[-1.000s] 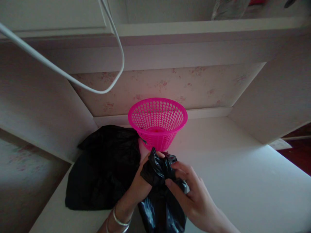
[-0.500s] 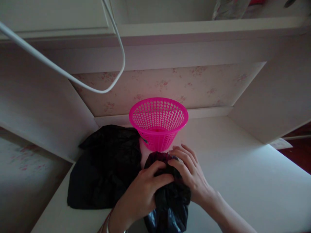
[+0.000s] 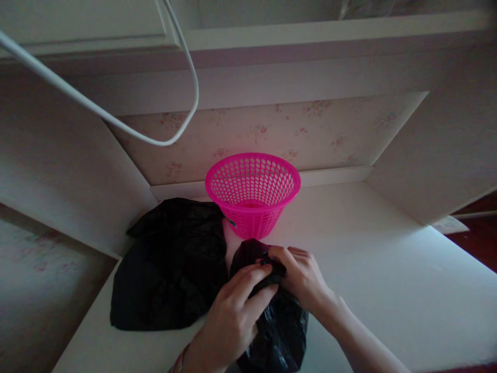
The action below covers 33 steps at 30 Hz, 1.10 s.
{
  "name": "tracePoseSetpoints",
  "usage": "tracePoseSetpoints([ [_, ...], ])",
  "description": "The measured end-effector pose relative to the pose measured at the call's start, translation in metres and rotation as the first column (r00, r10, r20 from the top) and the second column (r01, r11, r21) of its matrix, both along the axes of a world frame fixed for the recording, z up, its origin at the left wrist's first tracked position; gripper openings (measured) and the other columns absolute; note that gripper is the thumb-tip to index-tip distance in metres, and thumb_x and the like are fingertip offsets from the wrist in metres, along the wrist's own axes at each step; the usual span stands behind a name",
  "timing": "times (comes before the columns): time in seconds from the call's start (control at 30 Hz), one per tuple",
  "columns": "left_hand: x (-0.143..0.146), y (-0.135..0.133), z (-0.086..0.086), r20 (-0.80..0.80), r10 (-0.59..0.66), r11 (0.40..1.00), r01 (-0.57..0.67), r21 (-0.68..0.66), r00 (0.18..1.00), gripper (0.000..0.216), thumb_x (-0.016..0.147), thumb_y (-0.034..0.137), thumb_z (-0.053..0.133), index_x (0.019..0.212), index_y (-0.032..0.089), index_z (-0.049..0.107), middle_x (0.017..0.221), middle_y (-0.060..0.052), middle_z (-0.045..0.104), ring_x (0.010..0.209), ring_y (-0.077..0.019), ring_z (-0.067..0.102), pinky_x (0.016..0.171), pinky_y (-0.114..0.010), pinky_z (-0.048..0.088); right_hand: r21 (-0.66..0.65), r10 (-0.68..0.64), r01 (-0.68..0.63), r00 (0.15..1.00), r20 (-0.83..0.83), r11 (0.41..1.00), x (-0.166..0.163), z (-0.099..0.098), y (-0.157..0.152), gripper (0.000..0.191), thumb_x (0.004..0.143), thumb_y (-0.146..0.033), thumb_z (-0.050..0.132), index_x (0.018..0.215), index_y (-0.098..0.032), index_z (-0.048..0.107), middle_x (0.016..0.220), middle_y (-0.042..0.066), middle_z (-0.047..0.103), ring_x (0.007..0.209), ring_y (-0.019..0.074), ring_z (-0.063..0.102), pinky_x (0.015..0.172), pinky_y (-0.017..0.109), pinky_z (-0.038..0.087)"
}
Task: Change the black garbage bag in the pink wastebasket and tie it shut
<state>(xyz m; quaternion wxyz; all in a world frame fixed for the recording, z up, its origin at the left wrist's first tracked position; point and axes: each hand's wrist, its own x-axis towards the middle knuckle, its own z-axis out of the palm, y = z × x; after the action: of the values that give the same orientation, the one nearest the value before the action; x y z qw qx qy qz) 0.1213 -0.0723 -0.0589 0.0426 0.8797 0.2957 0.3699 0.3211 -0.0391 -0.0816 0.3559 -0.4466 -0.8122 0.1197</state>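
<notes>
A black plastic bag (image 3: 281,329) lies bunched on the white surface in front of me. My left hand (image 3: 236,305) grips its gathered upper part between thumb and fingers. From the other side my right hand (image 3: 305,274) is closed on the same bunched part, its fingers curled. The two hands are close together, and the fingertips are partly hidden in the folds. Just beyond them an upright pink perforated plastic basket (image 3: 252,207) stands near the wall. Its inside shows no liner.
To the left a second black bag (image 3: 166,274) lies spread beside the basket. A white cable (image 3: 132,129) hangs in a loop at the upper left. White panels (image 3: 419,134) close the nook on both sides, and a shelf (image 3: 310,36) runs above the flowered back wall.
My right hand has curled its fingers into the bag's top, where they were more stretched before. The bag's gathered part has shifted between my hands. The basket stays put.
</notes>
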Motion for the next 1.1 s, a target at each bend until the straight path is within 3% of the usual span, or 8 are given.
tracePoseSetpoints([
  [0.13,-0.003,0.003,-0.002,0.029,0.047,0.997,-0.048,0.053,0.998,0.042,0.092,-0.004,0.045,0.118,0.015,0.071,0.125,-0.012,0.070,0.124,-0.0209,0.064,0.108,-0.032,0.054,-0.293,0.132,-0.186,0.972,-0.195,0.938,0.010,0.010,-0.006,0.056,0.082,-0.013,0.062,0.137,-0.020,0.053,0.117,0.012,0.075,0.104,0.0247,0.072,0.088,0.036,0.056],
  [0.33,-0.002,0.002,-0.008,0.096,0.071,0.992,-0.080,0.095,0.993,0.036,0.090,-0.004,0.050,0.111,0.014,0.072,0.124,-0.013,0.070,0.124,-0.0212,0.063,0.110,-0.032,0.053,-0.528,-0.011,-0.517,0.707,-0.707,0.674,0.028,0.014,-0.011,0.045,0.090,-0.032,0.067,0.135,-0.025,0.065,0.134,0.010,0.070,0.128,0.0269,0.062,0.111,0.047,0.046],
  [0.47,0.001,0.000,-0.009,0.041,-0.002,0.990,-0.004,0.143,0.999,0.030,0.095,0.005,0.048,0.111,0.013,0.072,0.123,-0.013,0.072,0.126,-0.0231,0.063,0.108,-0.033,0.054,-0.643,-0.099,-0.517,0.731,-0.675,0.565,0.023,0.019,-0.007,0.047,0.101,-0.054,0.052,0.135,-0.026,0.067,0.136,0.009,0.069,0.129,0.0264,0.060,0.114,0.048,0.041],
  [0.6,0.002,0.001,-0.003,0.002,-0.060,0.989,0.059,0.135,0.998,0.032,0.100,0.011,0.042,0.111,0.013,0.072,0.119,-0.013,0.074,0.123,-0.0228,0.066,0.105,-0.032,0.056,-0.604,0.006,-0.562,0.735,-0.678,0.565,0.017,0.025,0.000,0.039,0.096,-0.052,0.062,0.110,-0.020,0.079,0.105,0.007,0.076,0.099,0.0202,0.067,0.090,0.034,0.051],
  [0.73,0.006,0.004,0.008,-0.019,-0.058,0.987,0.060,0.149,0.998,0.031,0.102,0.011,0.043,0.105,0.013,0.073,0.113,-0.011,0.076,0.120,-0.0209,0.069,0.103,-0.028,0.058,-0.572,-0.023,-0.552,0.707,-0.707,0.607,0.020,0.025,0.005,0.033,0.088,-0.048,0.074,0.085,-0.015,0.076,0.078,0.001,0.065,0.069,0.0117,0.054,0.063,0.024,0.042],
  [0.83,0.009,0.004,0.012,-0.023,-0.035,0.984,0.039,0.175,0.999,0.032,0.104,0.013,0.043,0.104,0.013,0.074,0.112,-0.011,0.077,0.120,-0.0203,0.069,0.102,-0.026,0.057,-0.567,-0.053,-0.521,0.705,-0.707,0.638,0.022,0.027,0.009,0.033,0.087,-0.047,0.075,0.081,-0.015,0.074,0.078,0.001,0.062,0.072,0.0120,0.053,0.065,0.025,0.041],
  [1.03,0.009,0.000,0.006,-0.130,-0.052,0.981,0.075,0.181,0.990,0.034,0.105,0.017,0.040,0.118,0.017,0.072,0.118,-0.007,0.077,0.129,-0.0216,0.063,0.097,-0.030,0.060,-0.630,-0.357,-0.436,0.558,-0.750,0.643,0.014,0.027,0.013,0.039,0.083,-0.055,0.076,0.084,-0.018,0.065,0.073,-0.003,0.058,0.065,0.0111,0.050,0.061,0.024,0.040],
  [1.1,0.008,-0.002,0.002,-0.164,-0.090,0.981,0.116,0.157,0.982,0.032,0.105,0.017,0.042,0.119,0.016,0.071,0.118,-0.007,0.078,0.133,-0.0220,0.060,0.100,-0.030,0.059,-0.631,-0.356,-0.391,0.577,-0.735,0.671,0.014,0.020,0.016,0.042,0.087,-0.059,0.070,0.087,-0.018,0.064,0.078,-0.001,0.062,0.069,0.0119,0.053,0.064,0.024,0.043],
])
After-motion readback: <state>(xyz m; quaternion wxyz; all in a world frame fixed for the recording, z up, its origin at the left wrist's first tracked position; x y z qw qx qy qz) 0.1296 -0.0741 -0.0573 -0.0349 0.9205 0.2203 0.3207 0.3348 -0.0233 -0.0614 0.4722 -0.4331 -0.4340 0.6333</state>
